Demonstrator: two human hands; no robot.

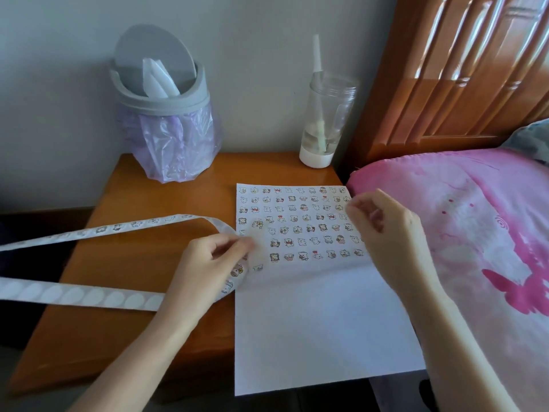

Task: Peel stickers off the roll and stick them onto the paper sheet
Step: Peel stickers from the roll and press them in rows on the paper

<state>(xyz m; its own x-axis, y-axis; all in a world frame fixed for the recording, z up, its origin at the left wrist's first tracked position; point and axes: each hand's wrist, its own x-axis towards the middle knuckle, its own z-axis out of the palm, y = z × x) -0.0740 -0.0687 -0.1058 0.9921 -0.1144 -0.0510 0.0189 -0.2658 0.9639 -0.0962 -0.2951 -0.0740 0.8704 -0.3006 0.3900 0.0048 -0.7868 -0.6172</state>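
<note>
Bottom of frame: both my forearms come in from the lower edge. The paper sheet (312,322) lies lower centre on the wooden nightstand (118,263). Its near edge hangs past the nightstand's front, and its lower half is blank.

My left hand (208,263) is centre-left, at the sheet's left edge, with fingers curled and pinching the sticker strip (89,295) right where it folds back on itself. From that fold the strip runs off the left edge of the frame in two legs. The lower leg shows only empty oval spots. The upper leg carries small printed stickers, and a few more show on the bit of strip under my palm.

My right hand (386,224) is centre-right, above the sheet's right edge, with the fingers curled in and the thumb against the fingertips. Can't tell whether a sticker is pinched there; it's too blurry.

The stickers (297,224) fill the sheet's upper half in neat rows, with one lone sticker just below the last row at the left, near my left hand.

Right side: a pink patterned bed cover (475,218) touches the sheet's right edge.

Further back, upper left: a grey swing-lid bin (166,93) stands on the nightstand's far corner, with a purple bag (175,144) hanging over its body and white paper sticking out of the lid. Upper centre: a clear bottle (323,120) with a white base stands upright. Upper right: a wooden headboard (445,84). A pale wall (59,84) is behind it all.
</note>
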